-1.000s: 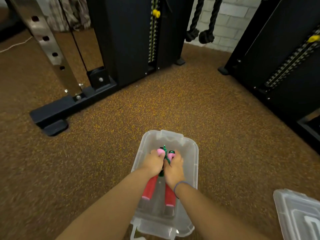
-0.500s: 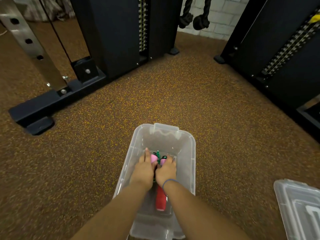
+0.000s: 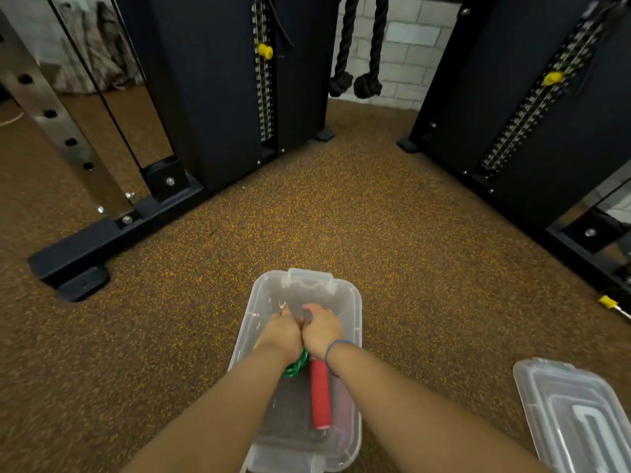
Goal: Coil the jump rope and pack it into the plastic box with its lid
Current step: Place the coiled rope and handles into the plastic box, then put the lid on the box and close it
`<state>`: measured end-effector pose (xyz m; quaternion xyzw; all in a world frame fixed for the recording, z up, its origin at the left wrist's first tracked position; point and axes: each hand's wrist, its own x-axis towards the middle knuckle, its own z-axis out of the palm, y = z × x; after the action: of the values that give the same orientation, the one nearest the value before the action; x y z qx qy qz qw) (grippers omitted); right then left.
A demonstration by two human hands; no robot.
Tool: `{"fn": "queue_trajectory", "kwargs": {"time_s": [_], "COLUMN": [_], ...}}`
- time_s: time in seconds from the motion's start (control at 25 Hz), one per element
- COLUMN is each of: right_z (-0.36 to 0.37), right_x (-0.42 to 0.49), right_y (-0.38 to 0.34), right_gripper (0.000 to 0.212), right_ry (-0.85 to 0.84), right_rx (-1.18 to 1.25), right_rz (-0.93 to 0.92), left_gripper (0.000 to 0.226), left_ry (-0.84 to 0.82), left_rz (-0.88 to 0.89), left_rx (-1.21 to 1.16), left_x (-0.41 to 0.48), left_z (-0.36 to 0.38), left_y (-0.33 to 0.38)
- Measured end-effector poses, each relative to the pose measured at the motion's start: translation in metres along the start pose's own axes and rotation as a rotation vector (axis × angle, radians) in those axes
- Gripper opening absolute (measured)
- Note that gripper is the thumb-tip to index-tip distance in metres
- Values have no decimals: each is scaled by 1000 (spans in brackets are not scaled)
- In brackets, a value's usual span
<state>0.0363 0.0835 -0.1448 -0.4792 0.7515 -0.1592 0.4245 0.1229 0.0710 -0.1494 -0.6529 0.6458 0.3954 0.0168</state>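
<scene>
A clear plastic box point(image 3: 355, 302) stands on the speckled brown floor just in front of me. Both my hands are down inside it, side by side. My left hand point(image 3: 281, 332) and my right hand point(image 3: 321, 327) press on the jump rope, fingers curled over its far end. One red handle point(image 3: 320, 394) lies lengthwise in the box below my right wrist. A bunch of green rope point(image 3: 296, 365) shows between my wrists. The other handle is hidden under my arms. The clear lid point(image 3: 577, 414) lies on the floor at the lower right.
A black weight-stack machine point(image 3: 218, 83) with a long base foot point(image 3: 85, 254) stands at the far left. Another black machine point(image 3: 532, 107) lines the right side. Two knotted black ropes point(image 3: 355, 76) hang at the back by a white brick wall.
My hands have gone deeper and further forward into the box, pushing the rope down. The pink handle tips are now covered by my fingers. The camera has tilted up slightly.
</scene>
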Motion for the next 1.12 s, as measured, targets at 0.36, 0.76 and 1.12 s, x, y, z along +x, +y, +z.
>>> {"fn": "queue_trajectory", "kwargs": {"time_s": [0.36, 0.76, 1.12], "right_z": [-101, -237, -298], "right_x": [-48, -98, -114], "right_y": [-23, 112, 313], "right_gripper": [24, 29, 32], "right_ry": [144, 219, 258], "right_rx": [158, 85, -3], "right_rz": [-185, -158, 143], "left_gripper": [33, 10, 51], "left_ry": [326, 277, -136], "left_rz": [121, 363, 416], "left_rx": [-231, -468, -264], "left_x": [-53, -107, -112], "left_z": [-20, 59, 162], "left_y": [87, 191, 244]}}
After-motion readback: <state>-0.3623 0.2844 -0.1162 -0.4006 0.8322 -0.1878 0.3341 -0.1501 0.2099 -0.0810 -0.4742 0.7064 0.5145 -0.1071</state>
